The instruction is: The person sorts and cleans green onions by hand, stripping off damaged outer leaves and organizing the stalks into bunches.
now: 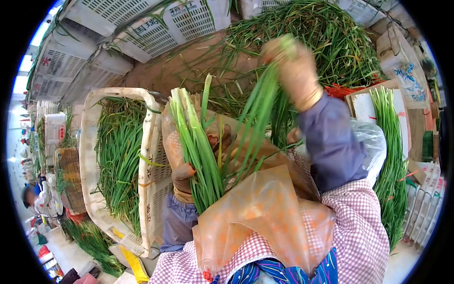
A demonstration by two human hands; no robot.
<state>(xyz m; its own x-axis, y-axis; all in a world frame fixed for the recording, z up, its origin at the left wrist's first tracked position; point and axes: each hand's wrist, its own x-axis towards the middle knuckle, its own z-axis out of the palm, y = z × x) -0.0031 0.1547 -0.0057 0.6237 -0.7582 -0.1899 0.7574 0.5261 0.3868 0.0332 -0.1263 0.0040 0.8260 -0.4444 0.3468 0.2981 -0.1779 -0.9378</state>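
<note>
My left hand (183, 176), in a brown glove, is wrapped round a bunch of garlic chives (201, 156). The bunch stands nearly upright, its pale stem ends at the top. Blurred by motion, my right hand (298, 71) is raised to the upper right, closed on loose chive leaves (265, 97) that trail down toward the lap. A translucent orange-patterned plastic sheet (255, 199) covers the lap over a checked apron (354, 208). Some of the fingers on both hands are hidden or smeared.
To the left stands a white plastic crate (147, 189) of chives. A heap of loose leaves (326, 42) lies on the floor ahead. White crates (156, 38) are stacked at the back. Long chives (390, 156) lie at the right beside a cardboard box. A person (40, 196) is at far left.
</note>
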